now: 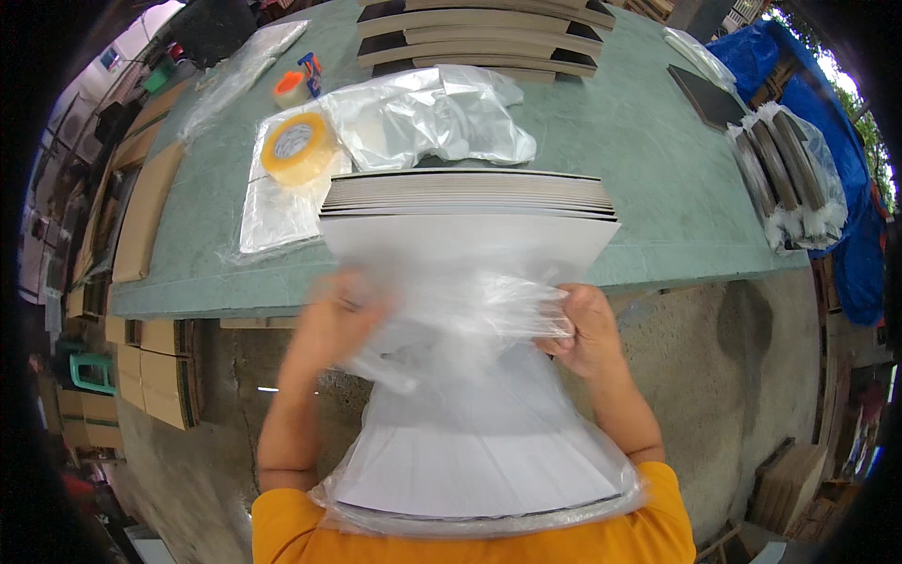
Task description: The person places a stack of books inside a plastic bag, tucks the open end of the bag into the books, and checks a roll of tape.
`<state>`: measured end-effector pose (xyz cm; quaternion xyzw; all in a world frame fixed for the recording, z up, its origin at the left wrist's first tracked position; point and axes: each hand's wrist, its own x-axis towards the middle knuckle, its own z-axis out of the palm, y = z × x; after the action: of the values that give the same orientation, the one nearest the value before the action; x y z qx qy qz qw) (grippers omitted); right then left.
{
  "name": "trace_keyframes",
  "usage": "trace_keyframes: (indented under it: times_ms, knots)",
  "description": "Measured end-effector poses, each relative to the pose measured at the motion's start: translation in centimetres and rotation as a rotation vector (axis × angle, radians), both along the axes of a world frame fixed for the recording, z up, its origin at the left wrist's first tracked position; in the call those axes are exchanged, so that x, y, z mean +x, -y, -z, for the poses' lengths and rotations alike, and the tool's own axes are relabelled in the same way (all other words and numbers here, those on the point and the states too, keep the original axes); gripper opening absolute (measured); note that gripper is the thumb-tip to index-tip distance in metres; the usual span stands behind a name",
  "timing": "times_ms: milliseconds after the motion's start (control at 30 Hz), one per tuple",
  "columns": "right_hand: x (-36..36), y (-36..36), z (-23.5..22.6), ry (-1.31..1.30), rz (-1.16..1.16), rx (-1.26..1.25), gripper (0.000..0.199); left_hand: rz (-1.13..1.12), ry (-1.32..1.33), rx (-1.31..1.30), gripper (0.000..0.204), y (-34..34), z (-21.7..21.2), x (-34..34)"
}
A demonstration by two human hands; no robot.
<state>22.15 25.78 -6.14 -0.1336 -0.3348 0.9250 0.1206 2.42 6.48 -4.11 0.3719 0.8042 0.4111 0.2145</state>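
Right now both hands grip a thin, crinkly clear bag (470, 376) pulled over a stack of flat white sheets (470, 221). The stack's far end rests on the green table (639, 132); its near end leans on the person's orange shirt (658, 526). The right hand (587, 329) has its fingers curled tight, pinching bunched plastic. The left hand (338, 320) is a blur, so I cannot tell how its fingers sit. A round roll of yellow tape (296, 146) lies on shiny silver bags (423, 117). More wrapped stacks (789, 174) sit at the right edge, partly cut off.
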Motion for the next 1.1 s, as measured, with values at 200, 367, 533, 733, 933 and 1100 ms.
trace_keyframes:
  times_ms: [200, 367, 533, 733, 933, 1100]
  knots:
    - [-0.8, 1.9, -3.7, -0.081, -0.052, 1.216, 0.015, -0.053, -0.232, 0.565, 0.016, -1.9, -5.6, 4.9]
    - [-2.2, 2.4, -8.7, -0.268, 0.418, 1.285, 0.014, 0.344, 0.076, 0.536, 0.017, -3.6, -4.9, 7.3]
    - [-0.1, 0.7, -6.8, 0.105, 0.035, 0.236, 0.022, 0.486, 0.355, 0.361, 0.021, -3.7, -4.5, 5.7]
    - [-1.0, 2.1, -4.7, -0.31, -0.677, 0.841, 0.03, 0.376, 0.916, 0.306, 0.025, -2.2, -6.3, 4.1]
    - [-1.2, -0.4, -3.0, -0.554, -1.178, 0.981, 0.032, 0.95, 0.664, 0.413, 0.017, -1.5, -5.7, 1.5]
    - [1.0, 0.6, -2.3, 0.357, -1.11, 2.236, 0.025, 1.082, -0.294, -0.309, 0.016, -0.4, -3.8, 4.9]
